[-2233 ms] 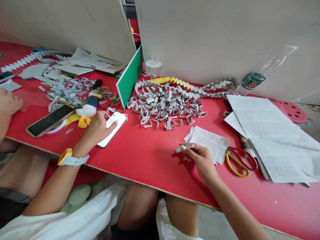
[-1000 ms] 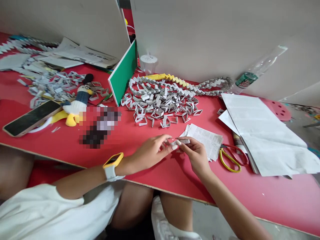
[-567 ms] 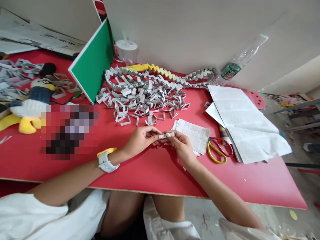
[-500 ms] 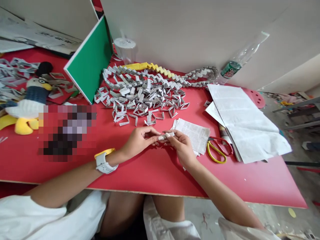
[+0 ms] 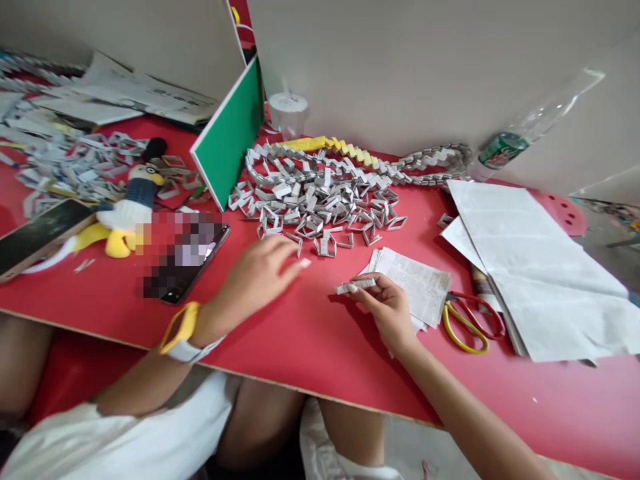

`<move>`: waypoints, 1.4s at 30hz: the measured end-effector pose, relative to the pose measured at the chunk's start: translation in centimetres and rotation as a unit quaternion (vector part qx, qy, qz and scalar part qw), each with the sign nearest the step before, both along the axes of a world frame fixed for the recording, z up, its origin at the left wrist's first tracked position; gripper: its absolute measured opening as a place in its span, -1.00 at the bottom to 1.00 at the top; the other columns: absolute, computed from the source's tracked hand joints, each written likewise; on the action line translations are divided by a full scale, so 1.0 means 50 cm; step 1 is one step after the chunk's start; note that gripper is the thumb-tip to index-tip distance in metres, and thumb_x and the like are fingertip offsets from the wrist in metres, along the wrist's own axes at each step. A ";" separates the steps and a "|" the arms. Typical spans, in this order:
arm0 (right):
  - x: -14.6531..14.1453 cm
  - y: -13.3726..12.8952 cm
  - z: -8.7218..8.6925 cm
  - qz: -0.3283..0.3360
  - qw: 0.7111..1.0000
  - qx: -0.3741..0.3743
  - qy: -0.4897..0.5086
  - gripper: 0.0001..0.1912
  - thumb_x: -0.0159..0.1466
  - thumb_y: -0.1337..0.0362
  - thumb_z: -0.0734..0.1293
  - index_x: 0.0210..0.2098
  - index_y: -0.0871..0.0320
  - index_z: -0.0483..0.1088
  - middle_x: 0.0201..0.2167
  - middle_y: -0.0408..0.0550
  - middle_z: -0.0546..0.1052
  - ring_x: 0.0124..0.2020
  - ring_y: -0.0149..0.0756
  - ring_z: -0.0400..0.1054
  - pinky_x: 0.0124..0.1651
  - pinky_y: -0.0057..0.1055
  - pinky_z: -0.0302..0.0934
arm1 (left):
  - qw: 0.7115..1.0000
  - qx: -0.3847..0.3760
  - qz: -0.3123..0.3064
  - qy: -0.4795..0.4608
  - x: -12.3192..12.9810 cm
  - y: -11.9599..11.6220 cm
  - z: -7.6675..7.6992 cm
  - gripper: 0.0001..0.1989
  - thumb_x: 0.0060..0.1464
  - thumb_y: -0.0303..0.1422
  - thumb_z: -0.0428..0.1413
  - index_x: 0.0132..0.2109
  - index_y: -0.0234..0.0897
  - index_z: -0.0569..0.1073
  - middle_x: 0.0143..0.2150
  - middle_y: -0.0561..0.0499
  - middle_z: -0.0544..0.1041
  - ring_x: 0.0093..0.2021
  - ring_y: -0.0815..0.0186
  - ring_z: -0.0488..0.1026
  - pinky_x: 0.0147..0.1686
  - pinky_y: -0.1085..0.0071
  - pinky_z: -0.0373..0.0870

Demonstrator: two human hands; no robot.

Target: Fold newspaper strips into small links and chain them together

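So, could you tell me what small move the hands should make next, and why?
Probably bring the left hand across to the folded paper strip, because the right hand alone pinches it above the red table, while the left hand hovers open and empty to its left, near the pile of folded links.

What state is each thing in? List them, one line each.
Right hand: pinching a folded paper strip.
Left hand: open, over the red table, holding nothing.
Scissors: lying flat, blades under the papers.
Folded paper links: loose heap.
Paper chain: joined, lying curved.
Plastic bottle: leaning against the wall.
Green board: standing on edge.
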State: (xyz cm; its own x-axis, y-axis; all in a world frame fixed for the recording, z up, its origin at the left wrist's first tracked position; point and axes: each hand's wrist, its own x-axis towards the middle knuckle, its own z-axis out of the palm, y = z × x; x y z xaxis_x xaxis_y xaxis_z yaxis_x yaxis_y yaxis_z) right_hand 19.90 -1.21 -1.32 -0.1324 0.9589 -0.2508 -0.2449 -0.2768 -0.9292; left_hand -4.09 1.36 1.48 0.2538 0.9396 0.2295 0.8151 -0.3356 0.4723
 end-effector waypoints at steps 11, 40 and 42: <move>0.001 -0.003 -0.007 0.022 0.999 0.021 -0.032 -0.78 0.15 0.16 0.46 -0.31 0.14 0.42 -0.35 -0.05 0.64 -0.29 -0.19 0.58 -0.11 -0.26 0.41 | 0.959 -0.002 0.279 0.051 -0.247 0.015 -0.041 -0.30 -0.16 -0.20 0.26 0.06 -0.33 0.11 0.07 -0.31 0.24 0.18 -0.14 0.24 0.09 0.03 0.36; 0.021 0.001 -0.005 -0.071 0.990 0.111 -0.058 -0.84 0.15 0.22 0.43 -0.28 0.12 0.51 -0.37 -0.14 0.60 -0.34 -0.38 0.47 -0.22 -0.45 0.33 | 0.912 -0.211 -0.097 -0.339 0.159 0.004 -0.059 -0.77 0.13 -0.26 0.12 -0.23 -0.36 0.53 -0.33 -0.05 0.57 -0.43 0.34 0.52 -0.43 0.44 0.52; 0.020 -0.001 -0.007 -0.060 0.985 0.126 -0.103 -0.81 0.20 0.21 0.37 -0.21 0.13 0.52 -0.34 -0.09 0.62 -0.33 -0.35 0.49 -0.24 -0.44 0.33 | 0.892 -0.244 -0.085 -0.370 0.155 -0.001 -0.061 -0.76 0.11 -0.26 0.14 -0.23 -0.37 0.53 -0.36 -0.04 0.56 -0.45 0.34 0.52 -0.46 0.44 0.53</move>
